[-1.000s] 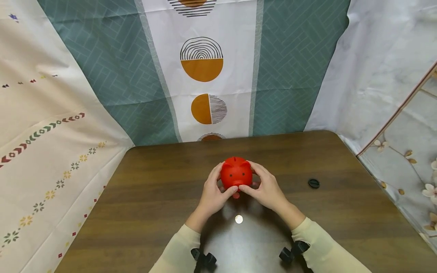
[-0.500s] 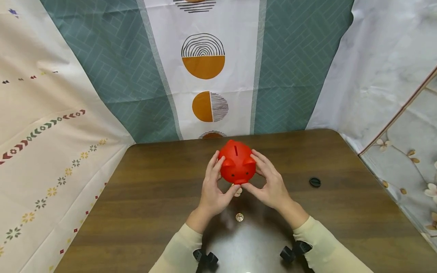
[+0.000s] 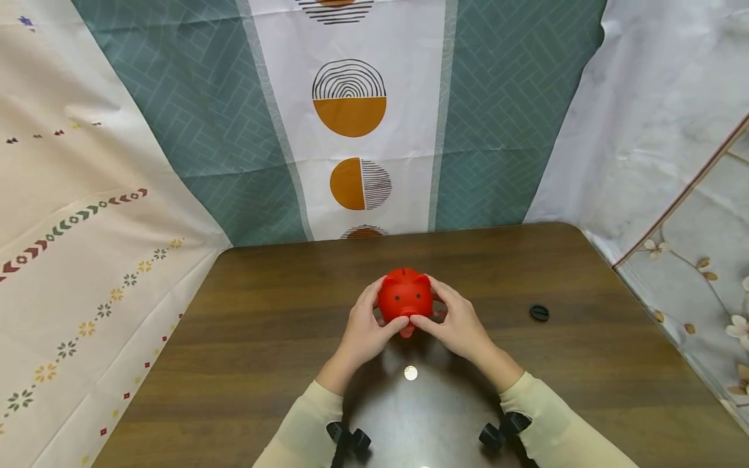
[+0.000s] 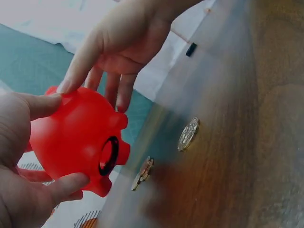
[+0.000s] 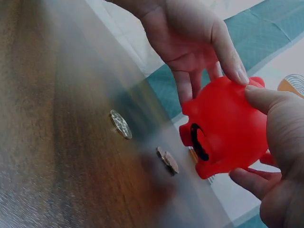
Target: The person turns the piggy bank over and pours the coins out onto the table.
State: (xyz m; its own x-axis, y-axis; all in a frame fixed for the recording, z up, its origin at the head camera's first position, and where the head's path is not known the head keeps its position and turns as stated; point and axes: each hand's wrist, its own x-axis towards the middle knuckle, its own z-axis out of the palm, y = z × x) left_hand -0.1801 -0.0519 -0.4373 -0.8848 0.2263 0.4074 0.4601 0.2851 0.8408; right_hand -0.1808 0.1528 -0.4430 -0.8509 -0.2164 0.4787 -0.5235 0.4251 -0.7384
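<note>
A red piggy bank [image 3: 405,296] is held between both hands above the table. The left hand [image 3: 364,333] grips its left side and the right hand [image 3: 459,328] its right, thumbs meeting near the snout. Its face is toward the head camera, with the coin slot just showing on top. In the left wrist view the round, black-rimmed hole [image 4: 108,156] in its belly is uncovered. One gold coin [image 3: 411,373] lies on the table nearer the person. More coins [image 5: 167,160] overlap under the bank in the right wrist view; the bank and hands hide them from the head view.
A black round plug [image 3: 539,313] lies on the brown wooden table [image 3: 275,338] to the right of the hands. Patterned cloths [image 3: 497,130] hang behind the table and along its sides. Black wrist mounts [image 3: 351,439] are strapped over the sleeves.
The bank was raised and tipped, showing its slot and the coins beneath, half a second ago. It has since come back down, with its face toward the head camera again. Both hands keep their grip.
</note>
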